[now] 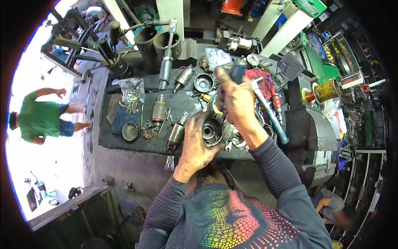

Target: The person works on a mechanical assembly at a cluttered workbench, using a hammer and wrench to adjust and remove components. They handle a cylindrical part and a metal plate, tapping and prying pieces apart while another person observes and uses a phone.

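My left hand [193,143] is wrapped around a round metal housing [217,133], holding it on the near side of the bench with its open, ringed end toward me. Just above and to the right, my right hand [239,101] is closed around a dark-handled tool [238,74]. The tool's lower part is hidden by my hand, so its exact kind and whether it touches the housing do not show. Left of my left hand lies a cylindrical motor part [176,136]. A wound armature [158,110] stands farther left, and a round metal cover [203,83] lies beyond.
Small parts and a metal cup [129,131] spread over the dark bench mat [120,146]. A long-handled hammer [269,108] and red cloth [262,81] lie right, beside a large vise [311,128]. Pipe-like containers [146,43] stand behind. A person in green [41,112] is at left.
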`<move>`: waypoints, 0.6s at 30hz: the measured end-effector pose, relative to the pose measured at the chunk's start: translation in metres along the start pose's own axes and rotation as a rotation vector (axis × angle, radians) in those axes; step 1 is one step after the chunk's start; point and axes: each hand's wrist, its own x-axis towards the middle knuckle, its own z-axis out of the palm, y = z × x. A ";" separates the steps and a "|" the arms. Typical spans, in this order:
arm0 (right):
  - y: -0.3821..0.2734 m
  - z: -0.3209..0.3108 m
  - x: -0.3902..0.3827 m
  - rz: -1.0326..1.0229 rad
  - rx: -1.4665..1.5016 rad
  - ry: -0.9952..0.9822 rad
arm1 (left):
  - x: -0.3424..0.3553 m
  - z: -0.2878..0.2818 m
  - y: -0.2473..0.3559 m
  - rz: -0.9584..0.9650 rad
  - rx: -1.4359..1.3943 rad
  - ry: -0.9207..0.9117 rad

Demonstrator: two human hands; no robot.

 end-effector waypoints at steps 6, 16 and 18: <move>-0.003 -0.034 0.001 0.222 0.373 -0.055 | 0.005 -0.004 0.010 0.016 0.010 -0.033; 0.038 -0.267 0.062 -0.018 -1.462 0.476 | 0.001 0.000 0.020 -0.042 0.038 -0.009; 0.058 -0.289 0.066 -0.018 -1.488 0.484 | 0.001 0.001 0.020 -0.042 0.066 -0.007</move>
